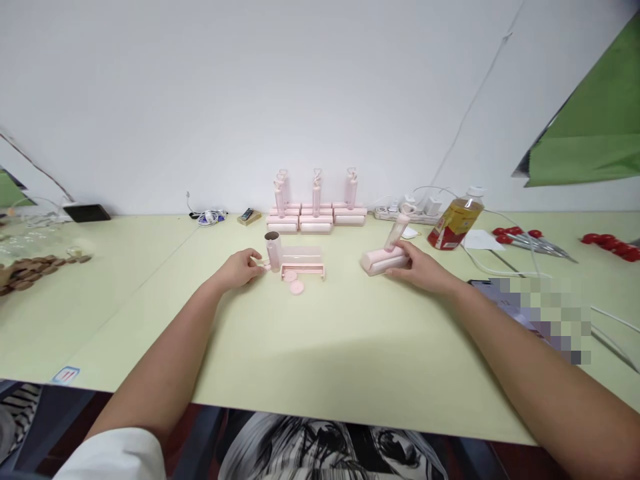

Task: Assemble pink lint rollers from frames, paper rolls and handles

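Observation:
My right hand (417,268) is closed around the right end of a pale pink lint roller (379,261), which lies on the table with its clear handle (397,233) slanting upward. On the left, my left hand (243,268) pinches a small pink piece (267,267), partly hidden by the fingers. Just beyond those fingers stand a paper-cored roll (275,241) and a clear handle tube (273,256). Beside them lie an open pink roller frame (303,268), a clear cover (303,254) and two pink round caps, the nearer cap (297,287) flat on the table.
Several assembled lint rollers (316,223) stand in rows against the wall. To the right are a drink bottle (456,220), a power strip (385,214), white cables, a phone (520,313) and red-handled tools (530,239). Brown pieces (33,272) lie far left.

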A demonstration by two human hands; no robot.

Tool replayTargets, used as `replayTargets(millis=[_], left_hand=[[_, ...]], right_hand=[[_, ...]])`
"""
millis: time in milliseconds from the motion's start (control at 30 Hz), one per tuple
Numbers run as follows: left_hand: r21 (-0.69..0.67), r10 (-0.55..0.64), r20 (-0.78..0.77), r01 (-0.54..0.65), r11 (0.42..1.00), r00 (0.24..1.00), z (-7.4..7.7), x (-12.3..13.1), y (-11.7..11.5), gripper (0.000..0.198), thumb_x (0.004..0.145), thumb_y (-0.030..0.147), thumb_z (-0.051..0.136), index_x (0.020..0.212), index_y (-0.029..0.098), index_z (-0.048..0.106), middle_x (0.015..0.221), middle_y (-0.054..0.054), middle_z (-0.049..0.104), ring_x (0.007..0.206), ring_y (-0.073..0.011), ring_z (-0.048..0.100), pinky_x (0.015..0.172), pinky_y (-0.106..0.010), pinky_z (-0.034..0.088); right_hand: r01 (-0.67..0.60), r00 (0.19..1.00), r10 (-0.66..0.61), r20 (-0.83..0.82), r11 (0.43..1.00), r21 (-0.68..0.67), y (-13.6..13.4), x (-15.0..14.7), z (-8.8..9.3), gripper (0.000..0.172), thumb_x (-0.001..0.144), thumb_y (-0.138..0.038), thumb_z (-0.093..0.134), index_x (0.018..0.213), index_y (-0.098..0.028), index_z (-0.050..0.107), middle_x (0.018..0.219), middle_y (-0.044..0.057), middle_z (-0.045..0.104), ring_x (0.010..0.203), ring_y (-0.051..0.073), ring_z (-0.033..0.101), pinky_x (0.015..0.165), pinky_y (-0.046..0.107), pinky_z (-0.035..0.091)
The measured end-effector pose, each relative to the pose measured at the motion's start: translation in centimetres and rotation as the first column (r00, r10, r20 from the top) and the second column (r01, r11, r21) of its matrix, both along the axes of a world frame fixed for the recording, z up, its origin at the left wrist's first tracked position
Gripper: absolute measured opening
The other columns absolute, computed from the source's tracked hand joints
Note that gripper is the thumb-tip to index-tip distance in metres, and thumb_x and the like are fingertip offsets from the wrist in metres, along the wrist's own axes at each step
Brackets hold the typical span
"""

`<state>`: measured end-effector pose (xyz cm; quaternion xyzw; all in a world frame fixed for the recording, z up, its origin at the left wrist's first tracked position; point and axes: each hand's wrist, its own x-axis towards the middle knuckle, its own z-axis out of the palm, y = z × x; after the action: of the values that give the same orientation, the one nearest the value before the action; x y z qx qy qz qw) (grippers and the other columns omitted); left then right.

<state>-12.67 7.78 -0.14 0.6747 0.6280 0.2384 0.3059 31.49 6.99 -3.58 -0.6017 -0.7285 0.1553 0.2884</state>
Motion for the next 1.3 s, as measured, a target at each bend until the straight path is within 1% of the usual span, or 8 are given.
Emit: replayTargets(millis=[133,267,367,633,733,933,1100,1300], left_hand=[[0.172,0.051,-0.199,-0.017,0.985,0.979,1.7,1.3,-2.3,0.018,0.076,0.036,0.057,0.068,0.021,0.054,0.063,0.000,0.059,0.055,-0.0153,0.052,0.051,-0.025,0.036],[0.178,-0.277,-0.312,0.342,0.922,0.909,1.0,5.3,-4.2,0.014,0.082,0.032,0.052,0.084,0.023,0.062,0.070,-0.001,0.064,0.062,-0.0186,0.056,0.055,-0.027,0.035],[0.137,-0.347,-0.516,0.476,0.869,0.783,-0.2,7.5,-4.5,0.015,0.083,0.021,0.049,0.073,0.022,0.060,0.067,-0.004,0.061,0.061,-0.0200,0.055,0.053,-0.029,0.030],[0.139,-0.352,-0.605,0.530,0.836,0.714,-1.3,9.7,-3.4,0.031,0.089,0.021,0.041,0.065,0.018,0.060,0.075,-0.008,0.062,0.067,-0.0210,0.057,0.054,-0.029,0.030],[0.157,-0.347,-0.595,0.528,0.835,0.725,-1.0,10.6,-3.3,0.032,0.091,0.025,0.040,0.071,0.018,0.064,0.075,-0.008,0.063,0.068,-0.0210,0.057,0.056,-0.029,0.033],[0.272,-0.323,0.024,0.305,0.913,0.946,0.6,12.9,-4.5,0.054,0.086,0.053,0.055,0.126,0.017,0.057,0.106,-0.008,0.065,0.085,-0.0188,0.060,0.070,-0.028,0.045],[0.174,-0.366,0.462,0.322,0.931,0.808,0.3,13.7,-6.0,0.047,0.079,0.052,0.065,0.108,0.015,0.067,0.084,-0.005,0.065,0.072,-0.0154,0.058,0.064,-0.027,0.046],[0.171,-0.328,0.639,0.288,0.942,0.696,-0.7,13.2,-6.9,0.028,0.072,0.038,0.073,0.084,0.013,0.069,0.083,-0.007,0.068,0.080,-0.0201,0.063,0.068,-0.029,0.049]], right_hand=[[0.049,0.998,-0.049,0.045,0.999,-0.002,-0.4,-0.3,0.1,0.055,0.071,-0.043,0.069,0.120,-0.022,0.056,0.111,0.010,0.063,0.089,0.025,0.060,0.073,0.035,0.047],[0.079,0.997,-0.078,0.019,0.995,-0.064,-0.5,-0.7,0.2,0.062,0.069,-0.045,0.071,0.122,-0.018,0.053,0.104,0.010,0.064,0.083,0.024,0.059,0.068,0.033,0.046],[0.066,0.998,-0.066,0.002,0.994,-0.088,-0.7,-0.9,0.2,0.058,0.070,-0.045,0.070,0.120,-0.019,0.053,0.103,0.009,0.065,0.082,0.023,0.060,0.066,0.032,0.046],[0.055,0.998,-0.059,-0.031,0.992,-0.118,-0.8,-1.1,-0.2,0.053,0.069,-0.046,0.072,0.112,-0.023,0.053,0.091,0.003,0.063,0.077,0.021,0.058,0.064,0.029,0.045],[0.019,0.978,-0.038,-0.204,0.995,-0.096,-0.9,-1.5,-0.2,0.050,0.067,-0.042,0.074,0.108,-0.022,0.053,0.093,0.003,0.063,0.080,0.021,0.059,0.068,0.030,0.047],[-0.179,0.786,0.159,-0.597,0.984,0.026,-2.8,-4.3,1.9,0.060,0.061,-0.036,0.081,0.113,-0.023,0.052,0.102,0.004,0.063,0.091,0.023,0.061,0.074,0.031,0.050],[-0.262,0.597,0.217,-0.773,0.963,0.068,-5.7,-8.4,3.5,0.078,0.063,-0.037,0.082,0.128,-0.028,0.039,0.096,0.002,0.065,0.085,0.020,0.064,0.073,0.032,0.052],[-0.203,0.499,0.086,-0.862,0.979,-0.020,-7.2,-11.7,2.2,0.066,0.066,-0.048,0.080,0.118,-0.024,0.047,0.097,0.007,0.070,0.086,0.022,0.066,0.076,0.036,0.054]])
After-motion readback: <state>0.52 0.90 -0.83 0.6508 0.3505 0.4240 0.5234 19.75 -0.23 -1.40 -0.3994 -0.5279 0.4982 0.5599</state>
